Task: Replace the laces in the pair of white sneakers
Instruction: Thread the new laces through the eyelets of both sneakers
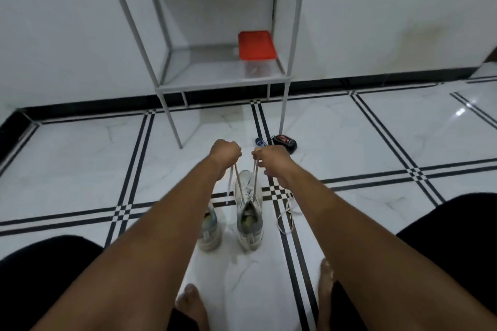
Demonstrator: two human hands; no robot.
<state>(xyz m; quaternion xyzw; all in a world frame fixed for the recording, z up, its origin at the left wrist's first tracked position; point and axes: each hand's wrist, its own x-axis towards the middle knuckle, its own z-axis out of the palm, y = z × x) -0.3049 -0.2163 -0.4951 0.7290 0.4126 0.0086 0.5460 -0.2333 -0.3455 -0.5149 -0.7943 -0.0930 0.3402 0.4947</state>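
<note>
Bare toes (191, 303) at bottom edge, a second foot (326, 277) to the right, both on the white tiled floor (80, 158) with black line pattern; dark-clothed knees fill the lower corners; both forearms reach forward from there.

Two white sneakers stand side by side on the floor between the arms, heels toward the camera; the left sneaker (209, 231) is partly hidden behind the left forearm; the right sneaker (248, 212) is in full view, its opening facing up; a loose lace (286, 216) lies curled on the tile just right of the right sneaker, partly under the right forearm.

Left hand (226, 154) is a closed fist gripping one end of the lace (240, 185) that rises from the right sneaker; another strand hangs down from this fist toward the left sneaker; right hand (269, 158) has fingers curled, pinching the other end of the same lace; both strands are pulled taut upward from the eyelet area; hands are near each other, not touching.

Beyond the hands, a small black case (285, 142) with a red patch sits on the floor; a small blue item (260, 141) just left of it, too small to identify; farther back a white metal shelf (172, 86) stands against the white wall, a red tray (256, 45) on its lower level.
</note>
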